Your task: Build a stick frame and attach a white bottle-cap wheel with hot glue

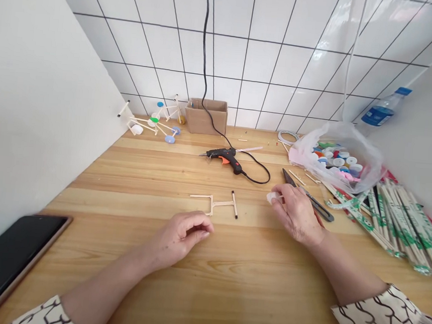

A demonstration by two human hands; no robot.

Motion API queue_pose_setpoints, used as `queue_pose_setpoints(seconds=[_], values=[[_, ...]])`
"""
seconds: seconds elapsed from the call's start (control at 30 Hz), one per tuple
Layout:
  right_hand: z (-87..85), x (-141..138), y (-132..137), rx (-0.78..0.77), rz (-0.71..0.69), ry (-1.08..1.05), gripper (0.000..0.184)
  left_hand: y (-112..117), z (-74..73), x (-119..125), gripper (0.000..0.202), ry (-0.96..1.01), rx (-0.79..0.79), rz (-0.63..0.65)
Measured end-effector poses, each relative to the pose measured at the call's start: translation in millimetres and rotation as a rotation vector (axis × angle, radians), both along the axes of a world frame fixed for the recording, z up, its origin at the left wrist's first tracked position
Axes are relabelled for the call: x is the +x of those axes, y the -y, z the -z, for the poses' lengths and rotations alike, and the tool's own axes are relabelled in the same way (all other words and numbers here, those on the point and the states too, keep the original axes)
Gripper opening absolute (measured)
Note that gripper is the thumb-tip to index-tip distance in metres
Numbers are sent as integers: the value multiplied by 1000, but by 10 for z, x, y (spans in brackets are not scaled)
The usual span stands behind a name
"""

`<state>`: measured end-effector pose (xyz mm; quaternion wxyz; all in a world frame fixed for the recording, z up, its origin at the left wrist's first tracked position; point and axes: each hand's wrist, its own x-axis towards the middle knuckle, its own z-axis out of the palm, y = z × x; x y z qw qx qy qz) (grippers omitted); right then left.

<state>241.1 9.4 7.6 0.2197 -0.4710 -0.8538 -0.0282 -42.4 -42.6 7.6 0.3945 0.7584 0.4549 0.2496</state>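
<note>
My left hand [181, 237] rests on the wooden table with its fingers curled in toward the thumb, and nothing shows between them. Just beyond its knuckles lies a small frame of glued wooden sticks [223, 203], with black tips on its right crossbar; one lower part is hidden by the hand. My right hand [296, 213] pinches a white bottle cap [272, 196] between thumb and fingers. Behind that hand lie pliers [288, 177] and a grey utility knife [320, 207], both partly covered. A black glue gun [226, 156] with an orange trigger lies farther back.
Stick models with cap wheels [170, 139] stand at the back left, beside a cardboard box [206, 118]. To the right are a plastic bag of caps [371, 155], a tape roll [288, 136], wrapped chopsticks [403, 219] and a bottle [381, 113]. A phone [11, 250] lies left.
</note>
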Motion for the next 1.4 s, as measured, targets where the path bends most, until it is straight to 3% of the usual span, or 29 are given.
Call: queue_pose_setpoints(seconds=[0.13,0.33,0.6,0.8,1.0,1.4], values=[[43,20,-27,-77,88,-1,13,-13,-2,-28,17,7,-7,-10],[7,-107,43,-131,63,43,17,-26,30,-52,22,54,10,-107],[94,-163,72,-150,54,-13,16,-90,112,-117,16,74,210,-356],[102,-188,85,-175,38,-58,15,-175,133,-223,12,33,360,-471],[128,-186,76,-184,10,-76,14,-270,154,-289,17,21,292,-558],[159,-174,89,-197,-32,-100,11,-277,150,-328,29,-24,183,-590]])
